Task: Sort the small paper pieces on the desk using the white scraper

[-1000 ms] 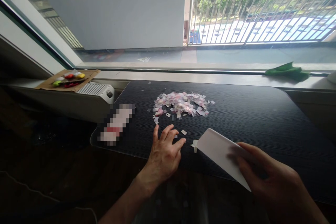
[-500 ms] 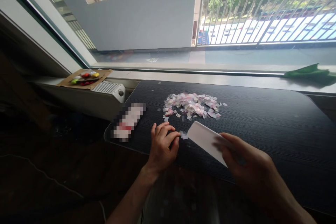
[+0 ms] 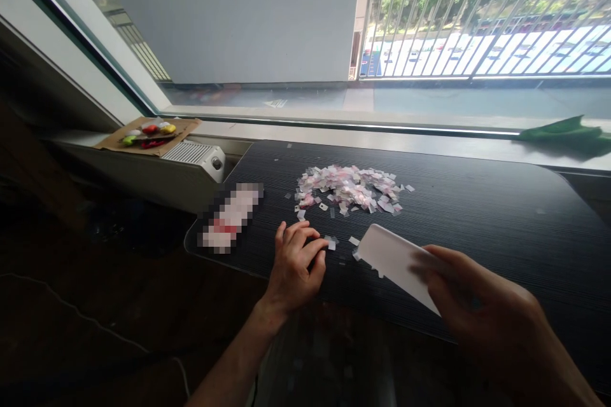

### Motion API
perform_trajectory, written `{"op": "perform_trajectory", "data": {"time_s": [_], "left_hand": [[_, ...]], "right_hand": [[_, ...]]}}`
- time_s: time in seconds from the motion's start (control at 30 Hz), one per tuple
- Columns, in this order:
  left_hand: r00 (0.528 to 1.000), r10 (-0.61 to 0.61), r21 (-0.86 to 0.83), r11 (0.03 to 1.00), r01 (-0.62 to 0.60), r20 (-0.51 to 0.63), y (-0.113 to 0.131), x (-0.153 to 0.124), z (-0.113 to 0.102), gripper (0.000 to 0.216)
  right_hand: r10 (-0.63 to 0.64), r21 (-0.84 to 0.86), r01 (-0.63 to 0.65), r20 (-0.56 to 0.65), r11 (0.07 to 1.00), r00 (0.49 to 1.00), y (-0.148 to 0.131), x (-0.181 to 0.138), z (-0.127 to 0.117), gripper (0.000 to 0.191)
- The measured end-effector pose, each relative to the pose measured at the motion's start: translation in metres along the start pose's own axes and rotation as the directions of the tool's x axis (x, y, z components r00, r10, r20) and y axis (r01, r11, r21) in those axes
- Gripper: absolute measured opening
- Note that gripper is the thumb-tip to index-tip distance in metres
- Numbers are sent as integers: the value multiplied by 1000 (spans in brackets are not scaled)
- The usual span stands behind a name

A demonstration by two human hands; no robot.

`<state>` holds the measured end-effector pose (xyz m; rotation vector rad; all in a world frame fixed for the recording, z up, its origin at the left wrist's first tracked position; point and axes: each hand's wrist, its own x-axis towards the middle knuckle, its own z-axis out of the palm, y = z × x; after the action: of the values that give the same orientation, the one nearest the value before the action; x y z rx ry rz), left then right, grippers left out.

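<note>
My left hand [image 3: 298,261] rests at the near side of the black table with its fingers bent and spread apart. Its index fingertip is beside a few small pale scraps [image 3: 331,243]; whether it touches them I cannot tell. My right hand [image 3: 482,292] is closed around a flat white piece with rounded corners [image 3: 401,264], tilted over the table. More scraps [image 3: 354,241] lie along the lower left edge of this white piece. Behind both hands spreads a pile of small pink and white scraps [image 3: 348,187].
The black table [image 3: 477,203] stands against a window sill. A pixelated pinkish item [image 3: 233,216] lies at its left. Beyond that are a white radiator [image 3: 195,159] and brown cardboard [image 3: 107,138] with colourful items. Green material [image 3: 558,132] lies on the sill at right.
My right hand has moved the white piece to the right and slightly down. Scraps now show at its edge, and fewer lie by my left fingertips. My left hand is nearly still.
</note>
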<state>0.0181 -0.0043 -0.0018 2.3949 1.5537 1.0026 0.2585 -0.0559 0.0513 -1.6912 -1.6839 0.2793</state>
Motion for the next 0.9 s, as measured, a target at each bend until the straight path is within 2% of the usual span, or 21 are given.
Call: {"op": "perform_trajectory", "data": {"time_s": [0.13, 0.27, 0.47, 0.53, 0.73, 0.9], "left_hand": [[1000, 23, 26, 999, -24, 3, 2, 0, -2, 21], [996, 74, 46, 996, -76, 40, 11, 2, -6, 25], [948, 202, 11, 977, -212, 246, 26, 7, 1, 36], [938, 210, 18, 975, -224, 276, 27, 7, 4, 38], [956, 202, 37, 976, -215, 215, 24, 2, 2, 31], [979, 147, 10, 989, -150, 141, 21, -3, 0, 21]], "right_hand": [[41, -18, -41, -41, 999, 998, 4, -4, -6, 25], [72, -11, -72, -31, 997, 997, 5, -6, -6, 24], [113, -57, -114, -18, 992, 993, 6, -6, -7, 26], [121, -39, -122, -24, 992, 992, 8, -7, -10, 26], [178, -60, -178, -1, 982, 984, 14, -12, -19, 28], [133, -5, -133, -29, 991, 991, 8, -13, -16, 26]]}}
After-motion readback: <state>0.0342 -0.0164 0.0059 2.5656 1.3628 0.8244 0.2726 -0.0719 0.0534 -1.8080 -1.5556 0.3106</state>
